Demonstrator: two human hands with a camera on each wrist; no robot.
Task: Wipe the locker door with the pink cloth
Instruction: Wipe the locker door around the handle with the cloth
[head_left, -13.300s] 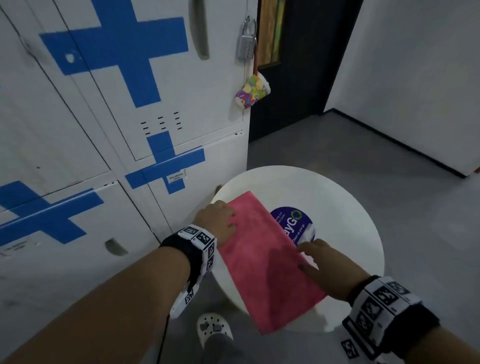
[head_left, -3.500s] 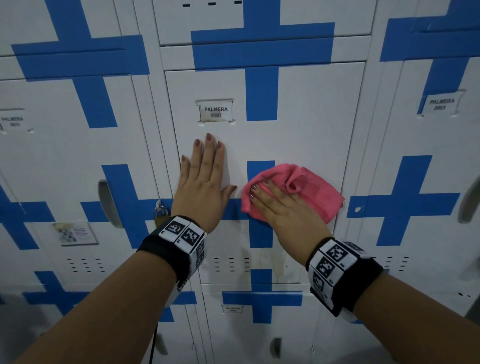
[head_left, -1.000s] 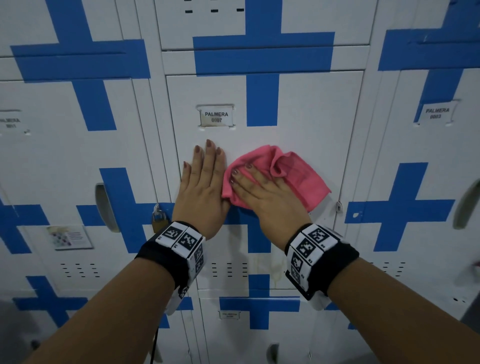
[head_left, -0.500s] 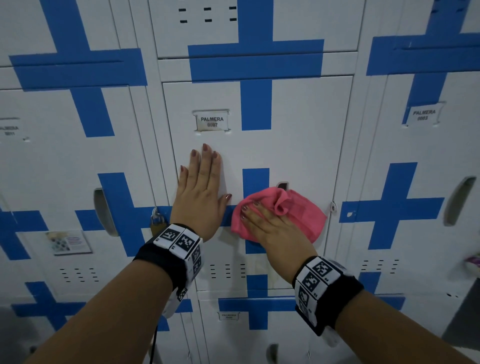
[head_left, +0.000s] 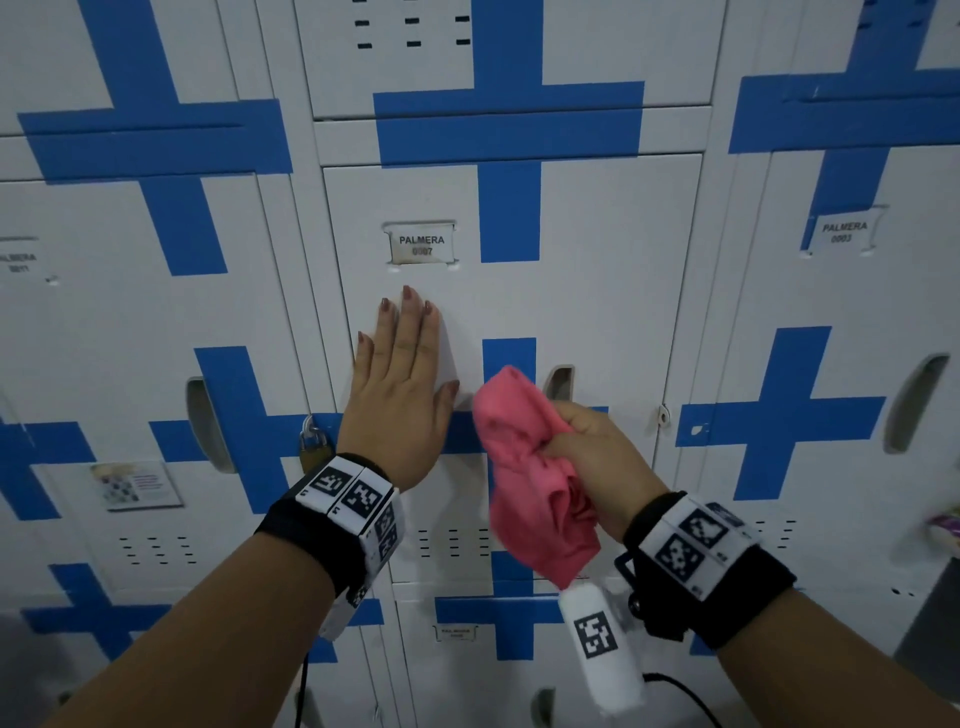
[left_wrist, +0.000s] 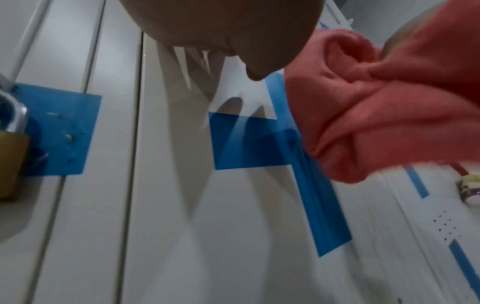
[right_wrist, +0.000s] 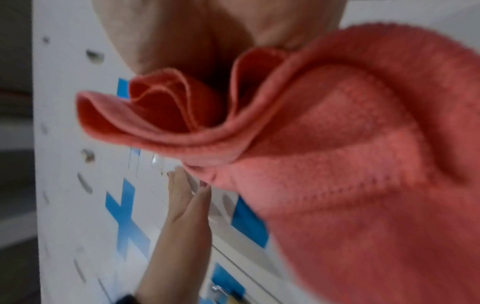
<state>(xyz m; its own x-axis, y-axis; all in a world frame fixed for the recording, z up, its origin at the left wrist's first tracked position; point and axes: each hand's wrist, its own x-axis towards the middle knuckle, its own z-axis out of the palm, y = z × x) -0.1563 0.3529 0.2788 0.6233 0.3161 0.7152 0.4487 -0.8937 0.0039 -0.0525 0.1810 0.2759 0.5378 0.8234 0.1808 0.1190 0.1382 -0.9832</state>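
Note:
The white locker door (head_left: 597, 291) with a blue cross and a "PALMERA" label (head_left: 422, 244) fills the middle of the head view. My left hand (head_left: 400, 384) lies flat on it with straight fingers, just below the label. My right hand (head_left: 587, 457) grips the bunched pink cloth (head_left: 524, 467), lifted a little off the door beside the recessed handle (head_left: 560, 382). The cloth (right_wrist: 337, 164) fills the right wrist view, with the left hand (right_wrist: 187, 197) seen flat on the door behind it. In the left wrist view the cloth (left_wrist: 389, 102) hangs at the right.
More white lockers with blue crosses surround the door. A brass padlock (head_left: 313, 447) hangs on the left neighbour; it also shows in the left wrist view (left_wrist: 10, 160). Vent slots (head_left: 452, 543) sit below my hands. A cable (head_left: 680, 696) trails under my right wrist.
My right hand has come off the door and now bunches the cloth in a fist instead of pressing it flat. The left hand has stayed flat in place.

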